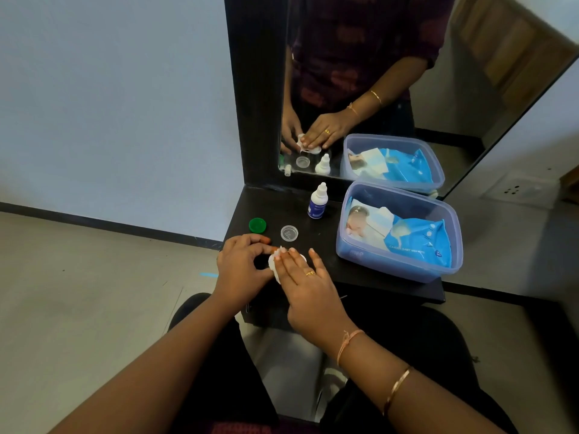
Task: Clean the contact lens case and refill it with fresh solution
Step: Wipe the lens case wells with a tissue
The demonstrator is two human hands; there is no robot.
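The white contact lens case (272, 264) lies near the front left of the dark shelf (391, 288), mostly hidden under my hands. My left hand (242, 267) holds its left end, fingers curled round it. My right hand (302, 278) lies over it with straight fingers, pressing a white wipe (277, 278) onto the case. A green cap (257, 225) and a clear cap (289, 233) lie loose just behind the hands. The white solution bottle (318, 202) with a blue label stands upright further back, capped.
A clear blue plastic tub (398, 267) holding a blue pack of baby wipes (419, 242) fills the shelf's right side. A mirror (376, 73) in a black frame stands behind and reflects everything. The shelf's front edge is close to my knees.
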